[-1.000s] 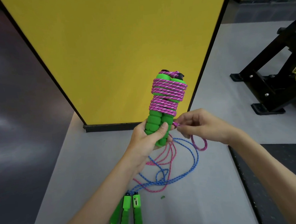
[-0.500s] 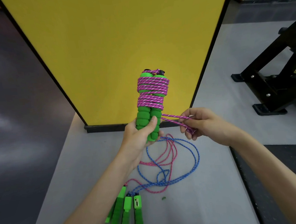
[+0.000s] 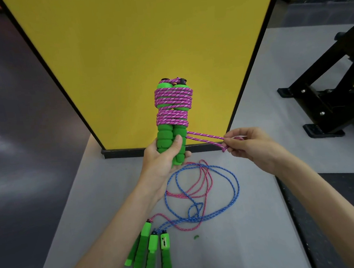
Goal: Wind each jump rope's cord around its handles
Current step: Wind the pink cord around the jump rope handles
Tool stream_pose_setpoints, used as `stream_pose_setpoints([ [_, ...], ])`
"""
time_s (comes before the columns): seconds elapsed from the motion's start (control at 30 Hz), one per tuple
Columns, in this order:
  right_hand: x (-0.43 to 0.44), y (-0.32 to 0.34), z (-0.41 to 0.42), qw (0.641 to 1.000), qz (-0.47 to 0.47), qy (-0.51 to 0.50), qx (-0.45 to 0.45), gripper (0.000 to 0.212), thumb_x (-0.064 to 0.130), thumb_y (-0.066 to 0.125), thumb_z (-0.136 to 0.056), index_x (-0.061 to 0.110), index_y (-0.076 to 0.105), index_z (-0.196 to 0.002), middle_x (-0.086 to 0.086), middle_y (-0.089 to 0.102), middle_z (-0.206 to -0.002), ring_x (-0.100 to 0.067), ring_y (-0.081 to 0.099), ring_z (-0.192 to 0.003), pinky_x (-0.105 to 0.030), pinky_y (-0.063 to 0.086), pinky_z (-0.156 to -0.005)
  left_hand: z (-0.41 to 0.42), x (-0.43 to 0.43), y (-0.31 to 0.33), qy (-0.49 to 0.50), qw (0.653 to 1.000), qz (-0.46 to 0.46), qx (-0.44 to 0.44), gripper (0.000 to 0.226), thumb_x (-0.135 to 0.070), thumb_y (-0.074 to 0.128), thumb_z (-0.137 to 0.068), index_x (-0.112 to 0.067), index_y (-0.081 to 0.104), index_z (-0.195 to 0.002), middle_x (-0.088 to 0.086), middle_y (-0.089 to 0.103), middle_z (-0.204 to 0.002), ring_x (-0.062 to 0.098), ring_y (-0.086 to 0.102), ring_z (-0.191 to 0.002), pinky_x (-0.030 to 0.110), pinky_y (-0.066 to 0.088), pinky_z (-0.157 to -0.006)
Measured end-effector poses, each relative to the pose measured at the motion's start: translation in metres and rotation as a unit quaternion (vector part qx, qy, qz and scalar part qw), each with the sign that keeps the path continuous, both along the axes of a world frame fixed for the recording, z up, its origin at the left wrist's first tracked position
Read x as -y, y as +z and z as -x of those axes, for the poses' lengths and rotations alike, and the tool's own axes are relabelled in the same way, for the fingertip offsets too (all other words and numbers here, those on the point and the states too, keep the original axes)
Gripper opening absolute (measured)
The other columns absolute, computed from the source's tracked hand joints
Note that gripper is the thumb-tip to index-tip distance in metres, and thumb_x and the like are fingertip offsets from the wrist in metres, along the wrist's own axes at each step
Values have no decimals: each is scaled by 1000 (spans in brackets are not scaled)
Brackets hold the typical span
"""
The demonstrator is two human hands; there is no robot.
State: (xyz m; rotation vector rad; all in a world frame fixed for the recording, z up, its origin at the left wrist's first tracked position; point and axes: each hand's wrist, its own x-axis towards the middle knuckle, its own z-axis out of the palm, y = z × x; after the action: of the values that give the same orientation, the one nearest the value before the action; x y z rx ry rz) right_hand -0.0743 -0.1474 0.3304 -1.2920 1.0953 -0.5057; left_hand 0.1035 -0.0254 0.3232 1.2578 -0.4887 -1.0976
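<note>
My left hand grips the lower end of two green foam handles held upright side by side. A magenta cord is wound in many turns round their upper half. From the handles a doubled strand of that cord runs taut to the right, where my right hand pinches its looped end. On the grey floor below lie a blue cord and a pink cord, loose and tangled, leading to several green handles near the bottom edge.
A yellow panel with a black frame stands right behind the held handles. A black metal rack base sits at the right. A dark mat edge borders the grey floor on the right. A small green scrap lies on the floor.
My left hand lifted the wound handles up and to the left. My right hand drew the cord's looped end out to the right, so the doubled strand is now longer and taut.
</note>
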Motion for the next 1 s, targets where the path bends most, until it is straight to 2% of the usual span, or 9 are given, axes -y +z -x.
stream_pose_setpoints([
  [0.1,0,0,-1,999,-28,0,26,8,8,61,-90,2,66,-92,-5,63,-69,-10,53,-58,-17,49,-54,-4,0,1,7,1000,9,-17,15,-18,64,-89,-11,62,-101,6,66,-86,16,69,-70,30,58,-70],
  [0.17,-1,1,-2,994,-73,13,80,11,10,58,-91,3,66,-92,-3,59,-69,-10,48,-57,-18,46,-52,-6,0,3,16,999,20,-41,18,-19,63,-88,-9,60,-103,6,64,-84,16,68,-68,29,58,-69],
  [0.27,-1,3,-3,983,-105,-4,149,11,6,55,-92,1,64,-98,-3,58,-70,-10,52,-57,-19,48,-54,-10,1,3,36,997,27,-61,18,-17,62,-89,-8,59,-104,7,63,-85,16,67,-66,28,58,-66],
  [0.33,0,3,-2,978,-109,-31,172,9,2,55,-90,1,63,-95,-6,60,-72,-13,56,-61,-20,51,-57,-12,1,3,51,996,27,-69,18,-16,62,-89,-8,59,-104,7,63,-86,16,67,-66,28,58,-66],
  [0.43,2,3,0,978,-107,-47,174,10,1,56,-89,2,64,-94,-5,64,-74,-12,58,-64,-20,52,-61,-14,2,2,61,995,29,-73,17,-17,63,-89,-9,59,-103,5,64,-87,16,67,-67,28,58,-67],
  [0.6,0,5,-1,964,-165,-25,206,16,7,49,-87,3,56,-101,-3,50,-72,-10,44,-57,-21,44,-59,-12,3,2,65,995,37,-60,16,-17,63,-88,-11,60,-102,4,64,-87,16,67,-68,28,59,-69],
  [0.67,-1,7,0,959,-184,-19,214,20,10,52,-86,1,61,-101,-1,50,-68,-10,41,-56,-22,42,-60,-11,3,2,66,996,38,-53,14,-16,63,-89,-11,60,-101,3,64,-87,15,67,-68,30,58,-72],
  [0.83,-3,8,-1,981,-125,14,150,23,23,64,-80,4,71,-90,1,50,-62,-11,43,-58,-21,43,-59,-11,3,2,65,996,47,-40,13,-16,63,-87,-12,61,-100,1,65,-86,15,67,-69,33,57,-76],
  [1.0,-4,10,2,978,-105,60,172,19,8,69,-77,10,72,-95,0,50,-69,-11,41,-62,-22,45,-61,-13,3,1,73,995,50,-41,15,-16,63,-88,-11,60,-102,3,65,-89,14,68,-69,29,58,-71],
])
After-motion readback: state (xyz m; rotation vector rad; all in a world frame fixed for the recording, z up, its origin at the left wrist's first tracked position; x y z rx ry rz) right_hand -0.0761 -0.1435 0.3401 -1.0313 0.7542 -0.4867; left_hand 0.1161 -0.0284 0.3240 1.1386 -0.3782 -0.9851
